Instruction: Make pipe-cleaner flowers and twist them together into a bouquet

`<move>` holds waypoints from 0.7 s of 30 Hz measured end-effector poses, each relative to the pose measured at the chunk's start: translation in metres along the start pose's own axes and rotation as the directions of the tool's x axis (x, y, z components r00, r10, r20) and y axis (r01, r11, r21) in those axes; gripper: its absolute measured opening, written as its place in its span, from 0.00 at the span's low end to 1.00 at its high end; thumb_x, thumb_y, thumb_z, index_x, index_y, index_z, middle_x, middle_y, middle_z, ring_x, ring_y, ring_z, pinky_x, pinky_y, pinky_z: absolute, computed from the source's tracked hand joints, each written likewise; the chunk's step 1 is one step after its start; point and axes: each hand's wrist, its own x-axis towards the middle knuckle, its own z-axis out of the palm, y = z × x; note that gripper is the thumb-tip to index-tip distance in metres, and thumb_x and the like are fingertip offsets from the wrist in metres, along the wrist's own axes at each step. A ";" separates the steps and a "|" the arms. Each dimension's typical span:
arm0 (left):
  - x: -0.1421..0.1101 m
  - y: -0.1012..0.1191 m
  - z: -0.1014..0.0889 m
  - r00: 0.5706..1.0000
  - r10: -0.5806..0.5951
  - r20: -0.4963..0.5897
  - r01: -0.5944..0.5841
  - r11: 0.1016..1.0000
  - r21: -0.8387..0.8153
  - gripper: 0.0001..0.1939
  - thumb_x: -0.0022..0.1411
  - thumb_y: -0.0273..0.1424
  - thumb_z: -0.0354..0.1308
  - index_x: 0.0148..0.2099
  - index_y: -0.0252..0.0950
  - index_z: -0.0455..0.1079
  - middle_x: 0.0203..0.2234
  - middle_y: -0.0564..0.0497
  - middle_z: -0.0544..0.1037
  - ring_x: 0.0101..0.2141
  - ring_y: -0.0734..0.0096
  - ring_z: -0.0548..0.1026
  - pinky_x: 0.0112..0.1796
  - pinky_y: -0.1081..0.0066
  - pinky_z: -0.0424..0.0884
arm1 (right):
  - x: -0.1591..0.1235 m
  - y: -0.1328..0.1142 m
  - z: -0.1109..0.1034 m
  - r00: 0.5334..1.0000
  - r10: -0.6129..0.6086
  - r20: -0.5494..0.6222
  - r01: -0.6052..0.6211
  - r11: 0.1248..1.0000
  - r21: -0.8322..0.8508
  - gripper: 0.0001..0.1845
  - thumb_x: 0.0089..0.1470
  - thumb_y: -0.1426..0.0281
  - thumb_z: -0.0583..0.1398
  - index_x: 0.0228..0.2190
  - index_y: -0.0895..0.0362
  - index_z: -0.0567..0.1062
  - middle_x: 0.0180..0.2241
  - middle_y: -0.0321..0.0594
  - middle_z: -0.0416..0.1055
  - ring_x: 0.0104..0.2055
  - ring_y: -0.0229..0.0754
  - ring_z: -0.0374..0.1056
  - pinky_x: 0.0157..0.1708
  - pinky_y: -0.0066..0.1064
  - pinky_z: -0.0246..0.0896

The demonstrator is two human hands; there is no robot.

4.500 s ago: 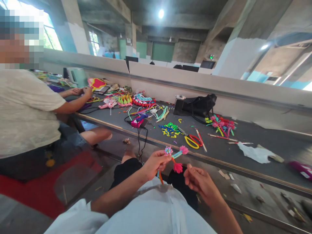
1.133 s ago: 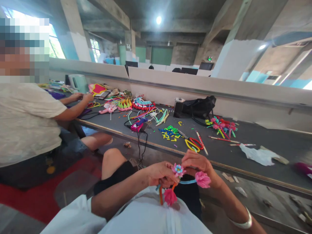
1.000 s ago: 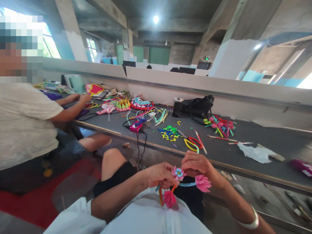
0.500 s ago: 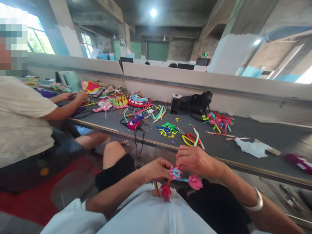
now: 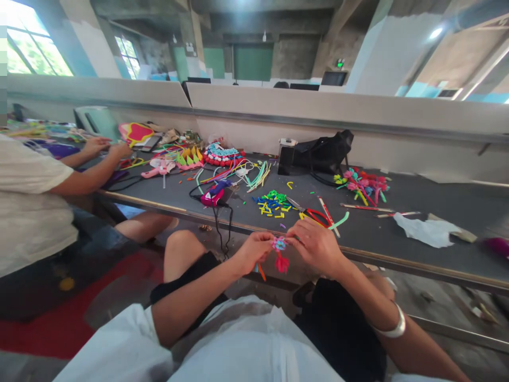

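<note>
- Left hand [image 5: 254, 252], just below the frame's centre: fingers pinch the pink-and-blue flower [image 5: 279, 244].
- Right hand [image 5: 314, 246], to its right: fingers closed on a mint-green strip [image 5: 340, 219].
- Red flower [image 5: 282, 263] hangs between, lower.

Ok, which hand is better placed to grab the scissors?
The right hand, I'd judge: it is nearer the scissors, though apparently holding the pale green strip. The left hand is farther away, holding the flowers.
</note>
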 end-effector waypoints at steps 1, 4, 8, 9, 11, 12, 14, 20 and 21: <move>0.008 0.006 -0.002 1.000 0.008 -0.005 -0.009 1.000 -0.015 0.18 0.42 0.41 0.69 0.26 0.34 0.68 0.11 0.63 0.56 0.13 0.86 0.47 0.16 0.76 0.38 | 0.005 0.005 0.001 0.999 0.034 -0.026 -0.034 0.999 0.012 0.12 0.63 0.66 0.56 0.29 0.56 0.74 0.29 0.40 0.72 0.34 0.42 0.65 0.34 0.33 0.56; 0.031 0.022 -0.007 0.999 0.034 -0.005 -0.034 0.997 -0.063 0.16 0.45 0.38 0.68 0.27 0.33 0.68 0.11 0.64 0.54 0.13 0.86 0.46 0.16 0.76 0.39 | 0.022 0.020 0.004 0.989 0.114 -0.098 -0.110 0.993 0.042 0.11 0.63 0.66 0.57 0.29 0.56 0.74 0.30 0.39 0.74 0.35 0.42 0.66 0.35 0.33 0.58; 0.059 0.042 -0.011 0.998 0.061 0.024 -0.055 0.982 -0.179 0.17 0.45 0.35 0.69 0.23 0.35 0.63 0.11 0.65 0.51 0.13 0.86 0.44 0.16 0.76 0.40 | 0.040 0.040 0.010 0.975 0.137 -0.178 -0.130 0.990 0.050 0.10 0.62 0.66 0.58 0.30 0.55 0.75 0.30 0.39 0.74 0.35 0.43 0.67 0.36 0.33 0.59; 0.066 0.047 -0.012 0.997 0.066 0.027 -0.059 0.977 -0.204 0.18 0.45 0.35 0.69 0.23 0.35 0.61 0.11 0.65 0.50 0.13 0.87 0.44 0.15 0.77 0.40 | 0.045 0.044 0.012 0.972 0.138 -0.192 -0.130 0.990 0.054 0.10 0.62 0.66 0.58 0.30 0.55 0.75 0.30 0.39 0.74 0.35 0.42 0.67 0.37 0.33 0.59; 0.082 0.057 -0.015 0.997 0.071 0.035 -0.060 0.968 -0.243 0.20 0.45 0.35 0.69 0.23 0.36 0.58 0.12 0.65 0.49 0.14 0.87 0.43 0.15 0.77 0.40 | 0.053 0.052 0.016 0.967 0.149 -0.208 -0.136 0.988 0.074 0.10 0.62 0.67 0.58 0.30 0.55 0.75 0.30 0.39 0.75 0.35 0.42 0.67 0.37 0.34 0.59; 0.090 0.062 -0.018 0.997 0.068 0.043 -0.055 0.965 -0.257 0.20 0.45 0.35 0.69 0.23 0.36 0.58 0.12 0.65 0.49 0.14 0.87 0.43 0.15 0.77 0.40 | 0.058 0.056 0.018 0.965 0.158 -0.211 -0.142 0.986 0.086 0.10 0.62 0.67 0.58 0.30 0.55 0.75 0.29 0.39 0.75 0.35 0.42 0.67 0.37 0.34 0.60; 0.107 0.069 -0.023 0.996 0.056 0.065 -0.036 0.959 -0.280 0.20 0.45 0.34 0.69 0.24 0.36 0.58 0.13 0.66 0.49 0.14 0.87 0.42 0.15 0.78 0.40 | 0.066 0.063 0.024 0.964 0.177 -0.200 -0.156 0.981 0.120 0.10 0.62 0.68 0.57 0.29 0.55 0.75 0.29 0.39 0.74 0.35 0.42 0.67 0.37 0.34 0.60; 0.141 0.067 -0.043 0.997 -0.008 0.079 0.035 0.934 -0.356 0.21 0.47 0.33 0.68 0.24 0.37 0.55 0.14 0.65 0.48 0.16 0.86 0.42 0.16 0.79 0.41 | 0.076 0.084 0.060 0.946 0.273 -0.176 -0.208 0.925 0.319 0.05 0.61 0.71 0.58 0.32 0.54 0.74 0.29 0.38 0.73 0.34 0.41 0.67 0.37 0.34 0.62; 0.143 0.064 -0.045 0.996 -0.024 0.082 0.053 0.927 -0.371 0.21 0.46 0.33 0.68 0.24 0.37 0.55 0.14 0.65 0.47 0.16 0.86 0.42 0.16 0.79 0.40 | 0.075 0.087 0.067 0.944 0.289 -0.162 -0.218 0.911 0.351 0.04 0.61 0.72 0.59 0.33 0.54 0.74 0.30 0.38 0.73 0.34 0.41 0.67 0.38 0.34 0.62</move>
